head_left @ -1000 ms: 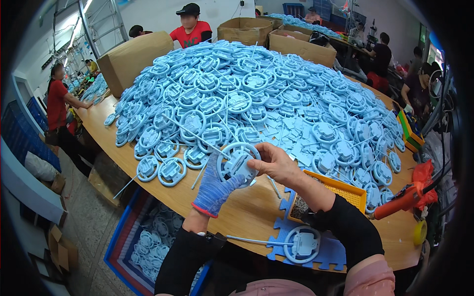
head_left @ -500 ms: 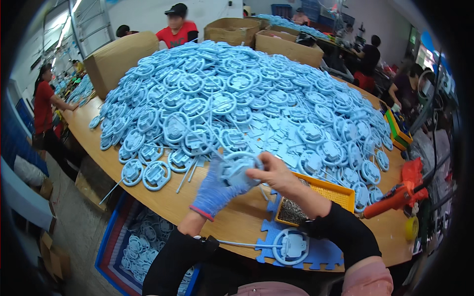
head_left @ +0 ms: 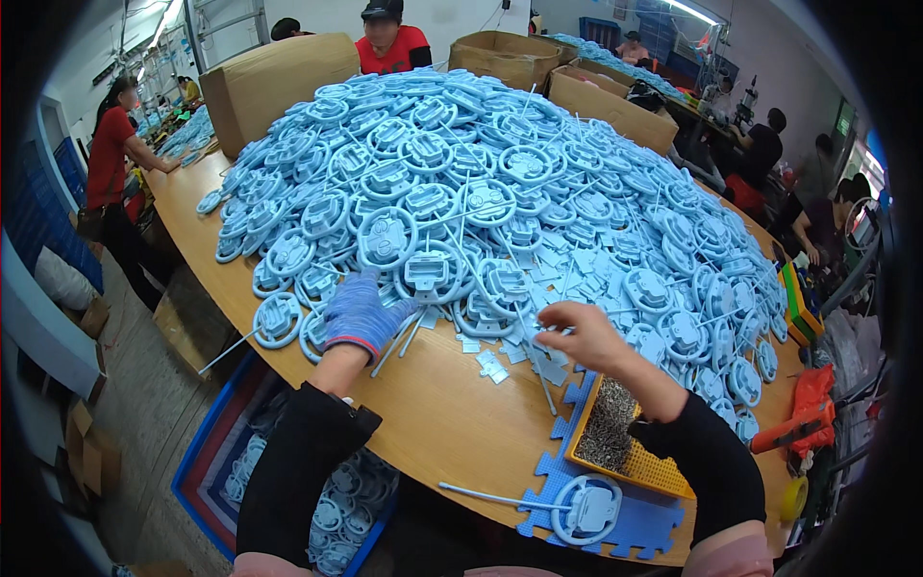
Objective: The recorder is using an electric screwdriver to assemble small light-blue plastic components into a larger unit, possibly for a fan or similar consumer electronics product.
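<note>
My left hand [head_left: 363, 313], in a blue knitted glove, reaches onto the near left edge of a big heap of light blue plastic parts [head_left: 423, 151]. Its thumb stands apart from the fingers, over a ring-shaped part with a boxy centre [head_left: 315, 332]. My bare right hand [head_left: 583, 337] hovers by the near edge of the heap, fingers bent and thumb apart, with nothing visible in it. Thin light blue rods [head_left: 536, 361] and small flat plates [head_left: 492, 366] lie left of it. One ring part with a rod [head_left: 587, 510] rests on a blue foam mat [head_left: 646, 520].
A yellow tray [head_left: 657, 471] of small metal pieces [head_left: 608, 423] sits under my right forearm. Below the table's left edge stands a blue crate [head_left: 205, 510] with more parts. An orange-handled tool [head_left: 793, 428] is at the right. Several people work beyond the table.
The light blue part that both hands held is out of them. My left hand has gone left to the heap, my right hand to the right. The view has shifted a little.
</note>
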The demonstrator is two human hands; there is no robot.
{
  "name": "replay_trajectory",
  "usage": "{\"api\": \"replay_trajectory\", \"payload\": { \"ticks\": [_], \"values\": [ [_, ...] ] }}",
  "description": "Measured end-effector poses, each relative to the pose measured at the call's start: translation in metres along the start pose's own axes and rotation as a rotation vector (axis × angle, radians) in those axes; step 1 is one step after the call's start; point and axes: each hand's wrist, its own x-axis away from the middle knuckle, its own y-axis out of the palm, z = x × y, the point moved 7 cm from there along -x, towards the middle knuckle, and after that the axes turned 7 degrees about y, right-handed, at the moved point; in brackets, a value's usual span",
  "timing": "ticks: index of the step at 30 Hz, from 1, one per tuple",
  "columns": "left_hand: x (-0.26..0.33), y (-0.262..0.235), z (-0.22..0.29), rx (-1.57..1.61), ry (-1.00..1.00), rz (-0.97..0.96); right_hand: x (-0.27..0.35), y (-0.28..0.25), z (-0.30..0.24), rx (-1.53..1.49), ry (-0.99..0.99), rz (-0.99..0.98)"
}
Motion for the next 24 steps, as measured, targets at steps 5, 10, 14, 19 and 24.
{"api": "replay_trajectory", "payload": {
  "ticks": [5,10,14,19,24],
  "values": [
    [-0.011,0.008,0.039,0.033,0.07,0.107,-0.033,0.021,-0.032,0.584,0.045,0.127],
    [-0.011,0.021,0.065,-0.013,0.258,0.266,-0.058,0.016,0.009,0.503,0.011,0.1],
    [0.002,0.014,0.064,0.122,0.451,0.428,-0.059,-0.004,0.015,-0.051,0.24,-0.046],
    [0.023,0.052,0.083,1.466,0.165,-0.484,-0.018,-0.027,-0.058,-0.246,-0.162,0.064],
    [0.058,0.053,0.078,2.143,-0.128,-0.608,0.033,0.012,-0.118,0.525,-0.748,0.005]
  ]
}}
